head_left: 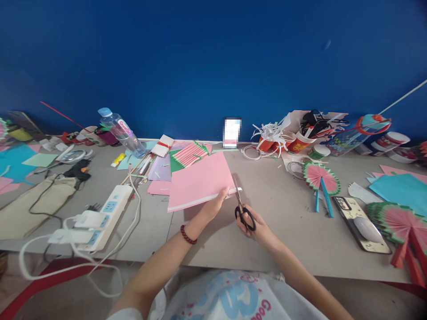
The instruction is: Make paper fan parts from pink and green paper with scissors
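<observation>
A white short-sleeved fabric shirt [230,306] covers the torso, its cloth loosely creased. Across its front spreads a large print of thick, rounded, pale blue shapes [242,302], with small pink marks scattered beside them. A pink outlined motif [249,278] sits along the print's upper edge, and slanting pink lettering [263,307], of which "Goo" can be read, stands toward its right side, partly cut off below. A plain white sleeve end [125,314] rings the left arm; both forearms are bare. Around the left wrist lies a dark red bracelet of small, round, close-set beads [186,238], slightly shiny and nearly uniform in size.
</observation>
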Motion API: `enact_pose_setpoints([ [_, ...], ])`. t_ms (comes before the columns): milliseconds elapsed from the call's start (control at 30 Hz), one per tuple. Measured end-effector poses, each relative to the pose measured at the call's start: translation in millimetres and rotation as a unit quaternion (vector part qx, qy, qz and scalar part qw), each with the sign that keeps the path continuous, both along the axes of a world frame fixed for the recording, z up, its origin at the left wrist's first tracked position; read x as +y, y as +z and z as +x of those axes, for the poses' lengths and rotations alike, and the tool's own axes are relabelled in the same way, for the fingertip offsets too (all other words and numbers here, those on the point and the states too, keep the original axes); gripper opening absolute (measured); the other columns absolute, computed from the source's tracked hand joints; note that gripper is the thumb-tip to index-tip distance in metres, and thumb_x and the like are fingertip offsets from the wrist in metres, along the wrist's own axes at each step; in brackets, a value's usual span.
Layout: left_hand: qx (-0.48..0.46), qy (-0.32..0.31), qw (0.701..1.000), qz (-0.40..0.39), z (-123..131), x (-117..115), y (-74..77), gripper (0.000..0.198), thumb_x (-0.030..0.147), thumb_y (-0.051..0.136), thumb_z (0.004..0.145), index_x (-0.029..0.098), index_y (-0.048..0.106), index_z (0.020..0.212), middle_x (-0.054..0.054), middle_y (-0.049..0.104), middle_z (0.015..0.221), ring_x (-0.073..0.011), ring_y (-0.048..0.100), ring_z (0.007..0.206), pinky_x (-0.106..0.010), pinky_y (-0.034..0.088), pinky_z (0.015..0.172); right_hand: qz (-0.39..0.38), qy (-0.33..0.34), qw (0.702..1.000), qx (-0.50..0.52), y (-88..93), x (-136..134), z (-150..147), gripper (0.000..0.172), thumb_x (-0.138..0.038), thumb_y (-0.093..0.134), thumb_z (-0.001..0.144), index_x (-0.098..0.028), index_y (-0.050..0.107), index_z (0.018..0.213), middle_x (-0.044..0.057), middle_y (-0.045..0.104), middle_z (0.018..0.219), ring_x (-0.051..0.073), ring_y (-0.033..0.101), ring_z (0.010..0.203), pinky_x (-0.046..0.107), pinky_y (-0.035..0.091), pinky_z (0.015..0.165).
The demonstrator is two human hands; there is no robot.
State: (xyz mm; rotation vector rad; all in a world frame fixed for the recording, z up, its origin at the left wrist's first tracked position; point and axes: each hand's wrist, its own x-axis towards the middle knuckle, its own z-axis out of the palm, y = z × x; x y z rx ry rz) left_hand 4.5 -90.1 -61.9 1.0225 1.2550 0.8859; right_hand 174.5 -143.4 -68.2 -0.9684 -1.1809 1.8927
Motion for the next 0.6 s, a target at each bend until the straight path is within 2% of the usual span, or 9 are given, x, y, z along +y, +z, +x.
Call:
enact_pose_setpoints([
  [267,0.017,-0.012,1.000,-0.007,0.1,-1.2,2.1,0.048,0.062,0.048,0.083,0.020,0.067,0.097,-0.006,0.068,0.111,-0.0228,0.058,0.112,-0.029,0.040,0.099,0.005,-0.003,1.000,-0.005,0.8,-0.4,-1.2,0.043,-0.063,0.048,0.086,-0.022,0.040,0.084,-0.007,0.036,0.058,0.007,0.023,0.047,0.022,0.016,0.045],
  [600,0.037,0.001,0.999,-0.024,3.0,0.7,6.4,0.049,0.062,0.047,0.083,0.019,0.068,0.088,-0.005,0.070,0.092,-0.0220,0.061,0.102,-0.029,0.042,0.096,0.001,-0.009,1.000,-0.008,3.2,-0.6,-3.3,0.046,-0.067,0.051,0.082,-0.022,0.041,0.083,-0.008,0.036,0.056,0.007,0.022,0.046,0.022,0.015,0.044],
])
